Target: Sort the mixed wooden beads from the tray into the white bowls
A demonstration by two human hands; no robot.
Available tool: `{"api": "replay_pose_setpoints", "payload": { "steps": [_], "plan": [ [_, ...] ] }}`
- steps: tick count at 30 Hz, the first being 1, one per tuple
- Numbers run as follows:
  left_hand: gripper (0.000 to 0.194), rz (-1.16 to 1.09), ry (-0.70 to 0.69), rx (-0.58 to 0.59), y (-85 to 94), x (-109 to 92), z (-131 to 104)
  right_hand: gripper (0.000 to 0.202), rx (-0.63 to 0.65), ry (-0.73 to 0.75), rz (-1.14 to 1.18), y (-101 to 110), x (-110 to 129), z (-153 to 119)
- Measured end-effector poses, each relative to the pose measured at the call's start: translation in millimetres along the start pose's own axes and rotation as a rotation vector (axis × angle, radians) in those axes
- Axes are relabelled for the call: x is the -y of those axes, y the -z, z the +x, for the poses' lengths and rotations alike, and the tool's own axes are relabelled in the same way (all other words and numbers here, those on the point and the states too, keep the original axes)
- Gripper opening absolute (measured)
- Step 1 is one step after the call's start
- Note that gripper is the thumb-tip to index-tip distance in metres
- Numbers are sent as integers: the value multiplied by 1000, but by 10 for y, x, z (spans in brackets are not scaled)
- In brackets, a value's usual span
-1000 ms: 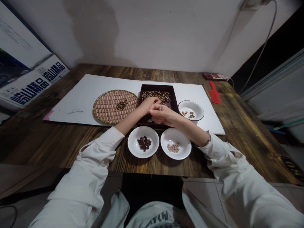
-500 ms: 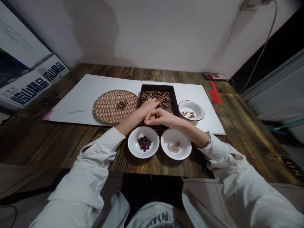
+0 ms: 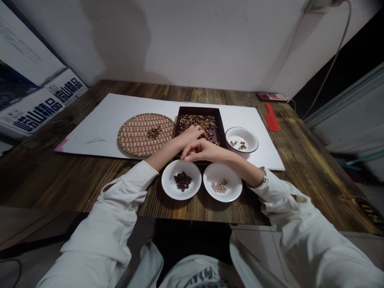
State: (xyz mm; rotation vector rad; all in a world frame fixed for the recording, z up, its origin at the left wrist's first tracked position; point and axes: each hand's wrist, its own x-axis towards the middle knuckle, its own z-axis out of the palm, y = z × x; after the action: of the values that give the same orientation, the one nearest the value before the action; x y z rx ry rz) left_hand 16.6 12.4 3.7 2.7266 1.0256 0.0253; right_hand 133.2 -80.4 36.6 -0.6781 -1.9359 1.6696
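Note:
My left hand [image 3: 194, 133] reaches over a dark red box [image 3: 222, 130] of mixed small beads or beans [image 3: 196, 120]. Its fingers bend down onto them, their tips hidden. Crossing in front of that wrist, my right hand [image 3: 202, 149] has thumb and forefinger pinched together over the far rim of a white bowl [image 3: 166, 185]; what they hold, if anything, is too small to make out. Dark brown pieces [image 3: 183, 181] lie in this bowl. Beside it, another white bowl [image 3: 237, 191] has pale pieces [image 3: 219, 186] in it.
Left of the box lies a round woven tray [image 3: 132, 138] with brown pieces [image 3: 154, 131]. At right, a dark-rimmed white bowl [image 3: 252, 140] contains a few yellowish-brown pieces. Beneath is a white board [image 3: 99, 120]. A red comb-like tool [image 3: 271, 119] and a red device with a cable [image 3: 272, 97] lie farther right.
My right hand has shifted slightly toward me and left, its fingertips now above the bowl of dark pieces. My left hand has moved a little within the box.

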Motion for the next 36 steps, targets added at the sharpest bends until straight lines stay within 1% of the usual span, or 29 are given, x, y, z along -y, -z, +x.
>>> {"api": "replay_pose_setpoints", "payload": {
  "steps": [3,8,12,21,25,31,36],
  "plan": [
    [32,-30,-7,-20,10,-23,-29,33,12,16,-15,5,-7,1],
    [34,-56,-24,-13,54,-69,-75,32,25,34,3,-5,21,-3],
    [34,-58,-37,-10,59,-68,-89,34,51,31,14,-6,21,-13],
    [34,-62,-81,-7,-79,71,17,38,84,8,-28,4,35,-27],
    [35,-14,-88,-25,-107,83,43,36,89,11,-23,3,42,-28],
    [34,-49,-36,-1,11,-25,-43,33,89,36,-4,-5,60,-32],
    [32,-91,-26,30,95,-92,-90,32,92,42,31,-14,105,-42]
  ]
}}
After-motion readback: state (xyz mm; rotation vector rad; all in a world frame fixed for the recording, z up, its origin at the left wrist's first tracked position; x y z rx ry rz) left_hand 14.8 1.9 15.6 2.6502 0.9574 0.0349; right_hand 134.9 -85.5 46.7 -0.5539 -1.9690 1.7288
